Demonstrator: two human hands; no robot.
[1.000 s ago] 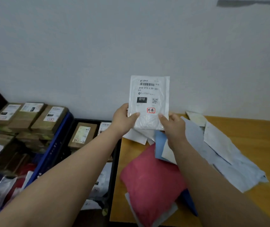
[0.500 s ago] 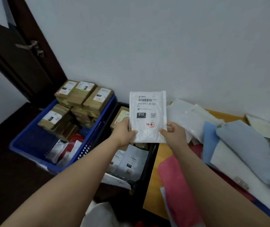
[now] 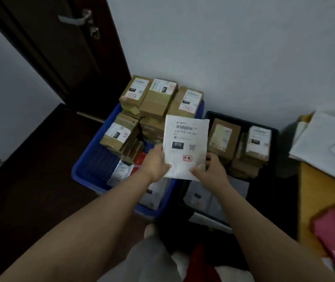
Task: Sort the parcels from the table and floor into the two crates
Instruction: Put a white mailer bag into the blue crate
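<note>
Parcel [image 3: 185, 147] labelled "010", "010-010-L30-551", gripped by both hands, left [image 3: 156, 163], right [image 3: 211, 167]

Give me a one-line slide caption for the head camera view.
Both hands hold a white parcel above the blue crate and black crate.
</note>
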